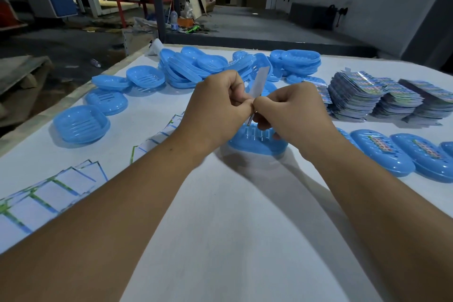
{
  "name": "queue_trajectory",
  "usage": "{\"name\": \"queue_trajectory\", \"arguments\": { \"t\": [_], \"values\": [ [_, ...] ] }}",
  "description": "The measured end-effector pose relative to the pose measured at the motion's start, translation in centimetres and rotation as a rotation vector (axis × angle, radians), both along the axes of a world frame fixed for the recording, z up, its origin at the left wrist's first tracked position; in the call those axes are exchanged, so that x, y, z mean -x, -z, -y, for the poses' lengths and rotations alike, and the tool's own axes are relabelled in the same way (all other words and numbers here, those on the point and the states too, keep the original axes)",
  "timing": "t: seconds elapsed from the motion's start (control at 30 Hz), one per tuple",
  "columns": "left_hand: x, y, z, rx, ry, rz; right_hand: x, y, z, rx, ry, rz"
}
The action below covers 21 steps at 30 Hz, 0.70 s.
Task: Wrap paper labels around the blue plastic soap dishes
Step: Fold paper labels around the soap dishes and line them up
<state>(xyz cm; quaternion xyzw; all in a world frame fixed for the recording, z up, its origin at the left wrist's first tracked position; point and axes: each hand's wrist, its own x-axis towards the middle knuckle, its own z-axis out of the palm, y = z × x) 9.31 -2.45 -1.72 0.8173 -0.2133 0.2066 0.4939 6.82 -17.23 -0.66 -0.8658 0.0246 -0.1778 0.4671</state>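
Observation:
A blue soap dish [255, 142] lies on the white table [232, 228], just below my hands. My left hand [215, 108] and my right hand [291, 110] meet above it and both pinch a narrow paper label [258, 81]. The label's white end sticks up behind my fingers, and its lower part runs down to the dish. How far the label goes round the dish is hidden by my hands.
Loose blue dishes [81, 124] lie at the left and pile up at the back [186, 66]. Stacks of printed labels [382, 98] stand at the right, above labelled dishes [382, 152]. White paper sheets [49, 193] fan out at the front left. The table's left edge [73, 95] drops to the floor.

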Motion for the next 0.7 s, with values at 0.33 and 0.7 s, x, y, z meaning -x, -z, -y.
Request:
{"name": "queue_trajectory", "arguments": {
  "t": [0.33, 0.7],
  "values": [
    [-0.2, 0.5, 0.1, 0.163, -0.049, -0.073, -0.2, 0.2, 0.3, -0.136, -0.081, -0.04],
    [-0.8, 1.0, -0.2, 0.221, -0.099, -0.226, 0.0, -0.1, 1.5, -0.156, -0.08, -0.124]
  ]
}}
